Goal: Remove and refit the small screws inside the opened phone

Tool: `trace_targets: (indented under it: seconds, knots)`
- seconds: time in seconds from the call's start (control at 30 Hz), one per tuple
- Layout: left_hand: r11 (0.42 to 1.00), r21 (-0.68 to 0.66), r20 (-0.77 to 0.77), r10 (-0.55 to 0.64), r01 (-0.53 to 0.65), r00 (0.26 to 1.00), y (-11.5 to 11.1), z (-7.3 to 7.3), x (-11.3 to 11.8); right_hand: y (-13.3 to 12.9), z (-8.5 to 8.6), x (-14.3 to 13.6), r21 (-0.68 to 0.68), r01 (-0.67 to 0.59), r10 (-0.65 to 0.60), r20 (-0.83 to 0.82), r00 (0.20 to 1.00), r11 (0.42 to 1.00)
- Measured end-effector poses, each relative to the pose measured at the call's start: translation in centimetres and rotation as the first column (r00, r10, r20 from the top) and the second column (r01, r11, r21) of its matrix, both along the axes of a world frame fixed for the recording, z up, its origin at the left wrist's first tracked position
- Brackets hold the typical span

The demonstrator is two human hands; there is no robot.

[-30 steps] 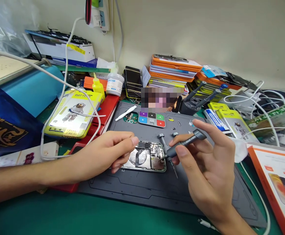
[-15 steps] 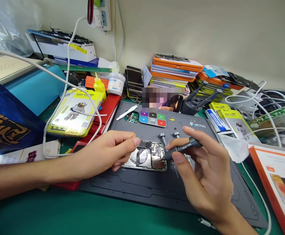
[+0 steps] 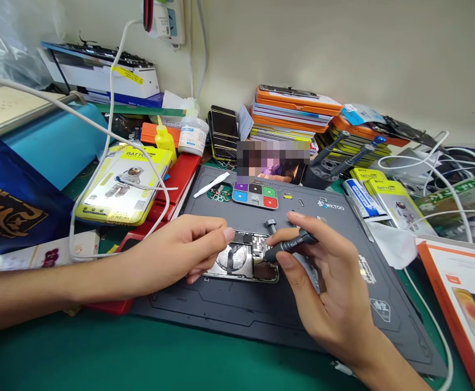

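Note:
On the dark grey work mat [image 3: 229,317] lies an opened phone [image 3: 243,266] with its circuit board and round coil exposed. My left hand [image 3: 199,244] is closed over the phone's left end, its lower fingers curled at the edge; its thumb presses against the bent index finger. My right hand [image 3: 331,277] grips a dark grey precision screwdriver [image 3: 290,247] between thumb and fingers. The driver slants down leftward, with its tip at the board on the phone's right part. Another screwdriver [image 3: 270,224] lies behind, partly hidden by my right hand.
A coloured parts tray [image 3: 255,195], white spudger [image 3: 212,185] and small loose parts lie at the mat's back. Behind stands a screwdriver holder [image 3: 323,176]. Battery boxes [image 3: 125,184] and a red case [image 3: 182,176] flank the left; an orange-edged box [image 3: 457,304] sits right.
My right hand and the screwdriver have shifted left, bringing the driver further over the phone's board. My left hand stays at the phone's left end.

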State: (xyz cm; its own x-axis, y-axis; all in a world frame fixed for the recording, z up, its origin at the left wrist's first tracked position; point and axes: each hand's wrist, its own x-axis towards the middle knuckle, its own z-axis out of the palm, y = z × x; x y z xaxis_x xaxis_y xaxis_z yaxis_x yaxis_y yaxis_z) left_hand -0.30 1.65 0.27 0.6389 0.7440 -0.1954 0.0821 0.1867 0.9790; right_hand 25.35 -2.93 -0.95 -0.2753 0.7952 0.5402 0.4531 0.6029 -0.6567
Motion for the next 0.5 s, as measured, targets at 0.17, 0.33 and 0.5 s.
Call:
trace_targets:
  seconds: [0.17, 0.33, 0.5]
  knots:
    - [1.000, 0.009, -0.011, 0.003, -0.003, 1.000, 0.0, 0.1, 0.1, -0.1, 0.9, -0.1, 0.033, 0.001, -0.004, 0.094, 0.996, 0.999]
    - [0.999, 0.033, -0.030, 0.002, -0.001, 1.000, 0.2, 0.0, 0.2, 0.0, 2.1, 0.4, 0.196, 0.054, -0.095, 0.207, 0.974, 0.979]
    - [1.000, 0.014, -0.024, -0.004, 0.004, 1.000, 0.1, -0.1, 0.1, 0.5, 2.2, 0.6, 0.155, 0.039, -0.071, 0.204, 0.976, 0.987]
